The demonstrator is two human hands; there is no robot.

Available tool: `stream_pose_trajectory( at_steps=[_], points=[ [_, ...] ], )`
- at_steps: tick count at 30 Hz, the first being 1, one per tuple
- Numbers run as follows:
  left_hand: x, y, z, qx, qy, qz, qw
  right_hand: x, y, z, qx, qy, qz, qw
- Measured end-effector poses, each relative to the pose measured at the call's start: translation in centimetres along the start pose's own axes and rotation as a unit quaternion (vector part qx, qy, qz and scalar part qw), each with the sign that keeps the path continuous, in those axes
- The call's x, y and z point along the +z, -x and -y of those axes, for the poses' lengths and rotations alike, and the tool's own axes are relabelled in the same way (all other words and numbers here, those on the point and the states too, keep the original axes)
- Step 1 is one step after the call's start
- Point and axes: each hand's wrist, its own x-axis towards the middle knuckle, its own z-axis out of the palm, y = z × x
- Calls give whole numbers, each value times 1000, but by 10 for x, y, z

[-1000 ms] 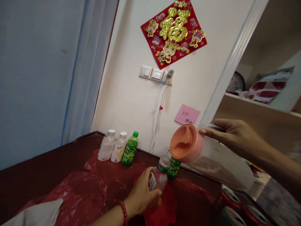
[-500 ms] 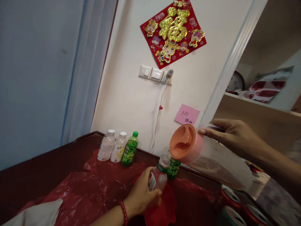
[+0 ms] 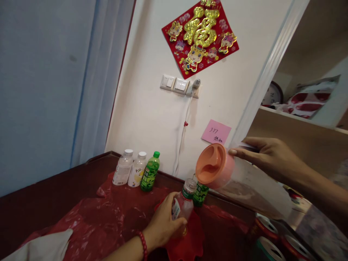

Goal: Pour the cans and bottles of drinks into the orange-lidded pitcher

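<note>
Left hand at 6 o'clock grips small open bottle upright on red plastic over surface; right hand at 3 o'clock holds tilted pitcher, spout just above bottle mouth; best pour thin, keep bottle steady, three capped bottles at 11 o'clock

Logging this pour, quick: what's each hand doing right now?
Left hand: closed around small clear plastic bottle.
Right hand: holding tilted pink-lidded clear pitcher.
</note>
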Motion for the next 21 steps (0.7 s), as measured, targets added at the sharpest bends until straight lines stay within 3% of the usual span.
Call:
stream_pose_trajectory(
  at_steps=[21],
  points=[
    [-2, 1, -3, 2, -1, 0, 1000, 0, 0, 2, -5, 16, 12, 1000]
  ],
)
